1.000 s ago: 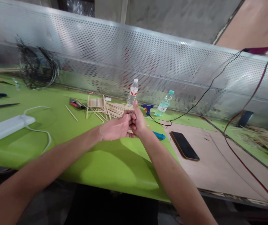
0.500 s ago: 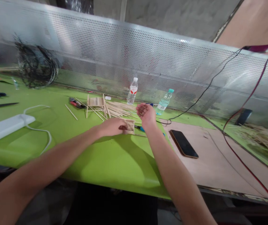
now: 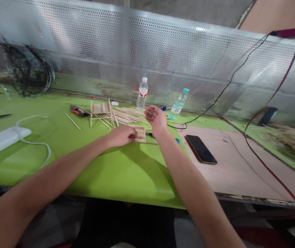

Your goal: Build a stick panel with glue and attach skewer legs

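Wooden panel (image 3: 140, 133) to steady, probably: grasped in left hand (image 3: 122, 135), with right hand (image 3: 158, 120) loosely curled, seemingly empty; next calls for stillness.

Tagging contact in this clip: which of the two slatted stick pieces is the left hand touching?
The slatted panel, nearer the person, touches the left hand; the slatted frame stands apart, farther back on stick legs.

My only view looks out from my head, above the desk's (image 3: 116, 175) near edge, facing forward and down across to the perforated panel (image 3: 93, 58) along the far edge. It sits close enough that my forearms (image 3: 191, 179) loom large from below, and the far edge runs slightly downhill to the right.
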`<state>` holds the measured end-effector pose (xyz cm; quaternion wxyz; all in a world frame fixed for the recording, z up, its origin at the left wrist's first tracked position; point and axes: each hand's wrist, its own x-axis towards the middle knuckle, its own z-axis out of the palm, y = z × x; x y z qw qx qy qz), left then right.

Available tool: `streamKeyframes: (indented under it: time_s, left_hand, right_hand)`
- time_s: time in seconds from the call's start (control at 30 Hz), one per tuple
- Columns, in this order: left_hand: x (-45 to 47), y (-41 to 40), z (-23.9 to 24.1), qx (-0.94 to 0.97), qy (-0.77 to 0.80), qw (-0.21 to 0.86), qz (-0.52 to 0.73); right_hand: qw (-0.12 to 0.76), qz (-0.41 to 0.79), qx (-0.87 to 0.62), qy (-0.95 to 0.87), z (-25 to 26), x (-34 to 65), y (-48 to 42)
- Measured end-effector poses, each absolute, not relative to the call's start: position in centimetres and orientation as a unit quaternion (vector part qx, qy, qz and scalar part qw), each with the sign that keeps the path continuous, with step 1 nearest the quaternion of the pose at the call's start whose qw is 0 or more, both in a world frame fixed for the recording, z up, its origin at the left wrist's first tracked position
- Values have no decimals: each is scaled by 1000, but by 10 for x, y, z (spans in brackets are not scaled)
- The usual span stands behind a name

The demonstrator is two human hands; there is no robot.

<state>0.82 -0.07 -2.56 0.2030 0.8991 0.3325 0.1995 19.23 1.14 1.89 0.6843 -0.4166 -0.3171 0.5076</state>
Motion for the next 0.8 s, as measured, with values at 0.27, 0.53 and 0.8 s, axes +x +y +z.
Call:
streamKeyframes:
  time_s: [0.27,0.53,0.8]
  left_hand:
    - [8,-3,-21,883,346,247,201]
    - [-27,44,-46,801,421,241,351]
    - [-19,45,-52,814,421,235,325]
  right_hand:
    - [591,248,-569,-515,-6,226,41]
    - [364,187,-574,-709,-32,223,41]
    - [293,118,-564,-763,-37,222,41]
